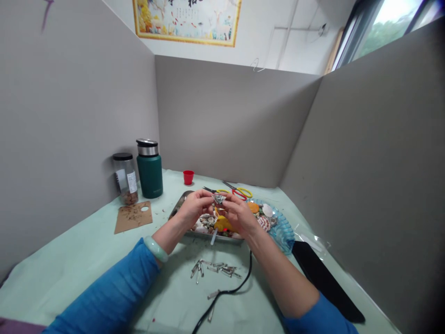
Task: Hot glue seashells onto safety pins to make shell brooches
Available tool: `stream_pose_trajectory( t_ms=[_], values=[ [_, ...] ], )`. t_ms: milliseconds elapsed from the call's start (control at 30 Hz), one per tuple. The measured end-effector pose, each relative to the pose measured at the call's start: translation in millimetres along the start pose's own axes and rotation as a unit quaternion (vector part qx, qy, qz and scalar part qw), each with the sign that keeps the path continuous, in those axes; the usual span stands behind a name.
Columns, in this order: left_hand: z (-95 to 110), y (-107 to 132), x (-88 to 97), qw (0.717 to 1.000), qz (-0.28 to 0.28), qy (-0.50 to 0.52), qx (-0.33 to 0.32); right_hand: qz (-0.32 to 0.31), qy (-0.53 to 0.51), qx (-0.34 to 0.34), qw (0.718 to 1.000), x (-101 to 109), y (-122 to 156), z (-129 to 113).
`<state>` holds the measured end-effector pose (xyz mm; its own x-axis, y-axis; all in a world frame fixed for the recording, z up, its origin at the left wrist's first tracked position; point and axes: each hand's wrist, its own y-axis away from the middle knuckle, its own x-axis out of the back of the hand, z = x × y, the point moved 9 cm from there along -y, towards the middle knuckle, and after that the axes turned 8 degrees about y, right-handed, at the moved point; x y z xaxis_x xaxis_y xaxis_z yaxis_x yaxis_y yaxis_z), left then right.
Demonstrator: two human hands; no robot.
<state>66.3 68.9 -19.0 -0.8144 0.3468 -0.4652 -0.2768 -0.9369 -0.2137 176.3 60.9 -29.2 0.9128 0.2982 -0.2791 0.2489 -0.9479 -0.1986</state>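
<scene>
My left hand (194, 206) and my right hand (238, 213) meet over a metal tray (181, 206) of small shells and bits. Both pinch a small grey, shiny piece (219, 199) between their fingertips; what it is I cannot make out. A yellow tool (222, 224) with a black cable (239, 283) lies under my right hand at the tray's front edge. Several small metal clips (213, 269) are scattered on the pale green cloth (86, 260) in front of the tray. My left wrist wears a pale green bangle (155, 248).
A dark green flask (149, 169) and a clear jar (125, 178) stand at the back left, beside a brown card (134, 217). Behind the tray are a red cup (188, 176) and two scissors (239, 190). A blue plastic dish (283, 229) and a black flat object (323, 278) lie right. Grey partitions enclose the desk.
</scene>
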Motion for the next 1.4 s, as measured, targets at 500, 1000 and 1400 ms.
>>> stream_pose_trajectory(
  t_ms=[500,1000,1400],
  values=[
    [-4,-2,0.2,1.0,-0.012,-0.014,0.018,0.027,0.059,0.036,0.997,3,2,-6],
    [-6,-1,0.6,0.999,-0.01,-0.018,0.032,0.006,0.068,0.035,0.997,2,1,-2],
    [-10,0,8.2,0.998,0.033,-0.025,0.042,0.016,0.035,-0.003,0.999,6,-3,7]
  ],
)
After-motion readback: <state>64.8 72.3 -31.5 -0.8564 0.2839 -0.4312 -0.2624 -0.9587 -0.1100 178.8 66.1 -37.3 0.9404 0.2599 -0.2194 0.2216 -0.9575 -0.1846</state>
